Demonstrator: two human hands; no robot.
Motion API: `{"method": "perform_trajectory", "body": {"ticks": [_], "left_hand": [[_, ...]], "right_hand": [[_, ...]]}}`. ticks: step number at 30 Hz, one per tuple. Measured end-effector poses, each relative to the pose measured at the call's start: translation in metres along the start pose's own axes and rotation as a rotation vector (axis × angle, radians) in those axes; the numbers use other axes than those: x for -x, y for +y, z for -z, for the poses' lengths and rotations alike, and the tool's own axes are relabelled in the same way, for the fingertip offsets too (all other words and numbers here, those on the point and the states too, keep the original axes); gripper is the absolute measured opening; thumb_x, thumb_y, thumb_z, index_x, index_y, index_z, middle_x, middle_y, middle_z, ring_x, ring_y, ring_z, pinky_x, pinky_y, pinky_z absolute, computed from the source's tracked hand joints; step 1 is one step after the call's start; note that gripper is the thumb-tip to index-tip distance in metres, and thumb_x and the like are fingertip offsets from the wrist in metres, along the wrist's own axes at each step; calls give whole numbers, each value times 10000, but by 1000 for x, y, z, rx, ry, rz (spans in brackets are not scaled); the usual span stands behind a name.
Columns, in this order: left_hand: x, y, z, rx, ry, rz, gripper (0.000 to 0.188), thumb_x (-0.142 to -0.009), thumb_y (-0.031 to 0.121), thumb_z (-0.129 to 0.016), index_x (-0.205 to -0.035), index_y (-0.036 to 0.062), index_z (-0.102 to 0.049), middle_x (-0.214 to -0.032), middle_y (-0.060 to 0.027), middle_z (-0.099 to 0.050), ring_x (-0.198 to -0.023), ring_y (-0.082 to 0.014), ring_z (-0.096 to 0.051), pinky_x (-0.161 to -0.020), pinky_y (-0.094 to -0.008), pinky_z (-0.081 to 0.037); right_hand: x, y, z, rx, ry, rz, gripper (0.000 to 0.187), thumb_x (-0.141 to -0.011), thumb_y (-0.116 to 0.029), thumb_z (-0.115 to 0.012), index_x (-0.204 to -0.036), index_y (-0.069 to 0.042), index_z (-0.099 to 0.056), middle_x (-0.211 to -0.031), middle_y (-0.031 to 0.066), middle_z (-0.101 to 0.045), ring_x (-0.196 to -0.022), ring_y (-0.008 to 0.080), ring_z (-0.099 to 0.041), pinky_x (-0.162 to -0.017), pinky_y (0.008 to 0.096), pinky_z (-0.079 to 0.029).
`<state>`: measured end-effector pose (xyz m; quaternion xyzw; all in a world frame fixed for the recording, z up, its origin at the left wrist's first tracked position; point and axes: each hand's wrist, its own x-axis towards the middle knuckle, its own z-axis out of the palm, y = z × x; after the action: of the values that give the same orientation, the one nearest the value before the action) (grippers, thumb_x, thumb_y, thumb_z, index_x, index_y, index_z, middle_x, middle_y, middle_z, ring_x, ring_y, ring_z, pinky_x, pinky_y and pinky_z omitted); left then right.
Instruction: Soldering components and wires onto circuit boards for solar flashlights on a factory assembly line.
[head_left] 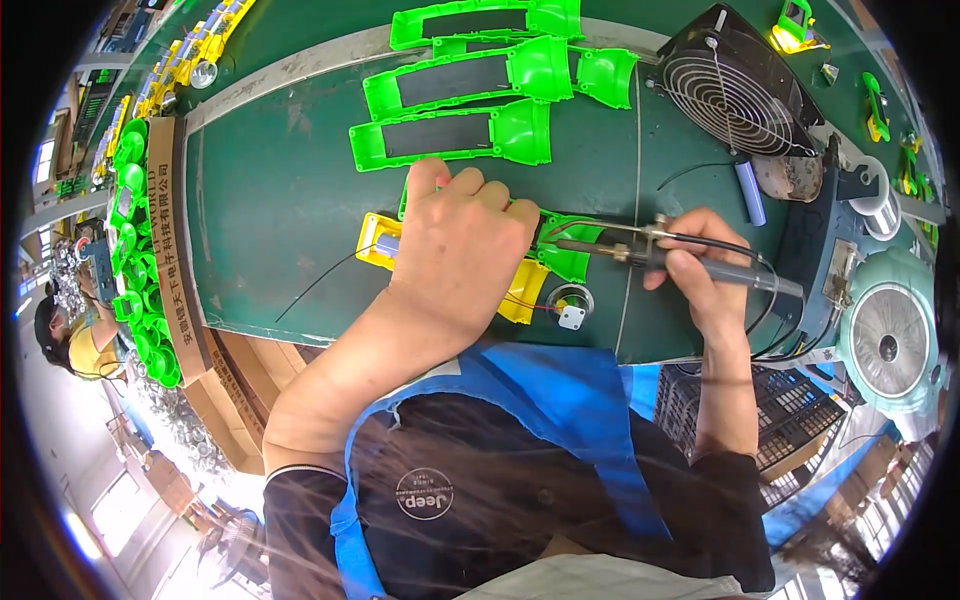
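Note:
My left hand (462, 245) bends its fingers over a green plastic housing (568, 262) and a yellow plastic housing (376, 232) on the bench. The fingertips are hidden beneath the hand. Part of a pale purple battery cell (386, 246) shows in the yellow housing, with a thin black wire trailing left. In my right hand (705, 270) is a soldering iron (725, 272), its metal tip pointing left at the green housing beside my left hand. A thin metal tube runs along the iron. Close below lie a round metal cup (583, 293) and a small white square board (571, 318) on a red wire.
Several green housings with dark inserts (447, 134) lie across the far bench. A black fan (735, 95), a purple cell (750, 193), a soldering station (815, 250) and a solder spool (880, 205) stand right. Cardboard (172, 250) borders green parts (135, 250) left; beyond is another person (85, 340).

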<state>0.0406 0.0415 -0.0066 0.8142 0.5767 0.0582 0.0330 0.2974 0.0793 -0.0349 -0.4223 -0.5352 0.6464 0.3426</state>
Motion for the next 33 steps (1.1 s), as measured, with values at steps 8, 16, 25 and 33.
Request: {"method": "perform_trajectory", "body": {"ticks": [8, 16, 25, 33], "left_hand": [[-1, 2, 1, -53, -16, -2, 31, -724, 131, -662, -728, 138, -632, -683, -6, -558, -760, -188, -577, -784, -375, -389], [0, 2, 0, -33, -13, 11, 25, -755, 148, -669, -748, 145, -646, -702, -4, -565, -780, -195, -579, -830, -397, -390], [1, 2, 1, -35, -10, -7, 42, -748, 115, -650, -723, 118, -616, -697, -23, -561, -767, -211, -570, -807, -393, -384], [2, 1, -1, -58, -17, -7, 63, -761, 135, -662, -727, 119, -611, -704, -22, -567, -773, -206, -570, -817, -387, -386]], "right_hand": [[9, 16, -40, -125, 107, 390, 442, -947, -329, -631, -1154, -21, -391, -970, 172, -624, -918, 287, -680, -878, 426, -515], [10, 44, -46, 137, -69, 622, 415, -925, -200, -660, -1175, 21, -413, -1052, 190, -547, -922, 275, -669, -801, 353, -556], [26, 39, -39, -140, 210, 364, 469, -952, -403, -596, -1106, -4, -405, -863, 152, -636, -803, 246, -657, -793, 386, -526], [25, 40, -40, -119, 271, 367, 461, -959, -422, -566, -1085, -5, -414, -796, 142, -634, -732, 218, -636, -820, 405, -525]]}}
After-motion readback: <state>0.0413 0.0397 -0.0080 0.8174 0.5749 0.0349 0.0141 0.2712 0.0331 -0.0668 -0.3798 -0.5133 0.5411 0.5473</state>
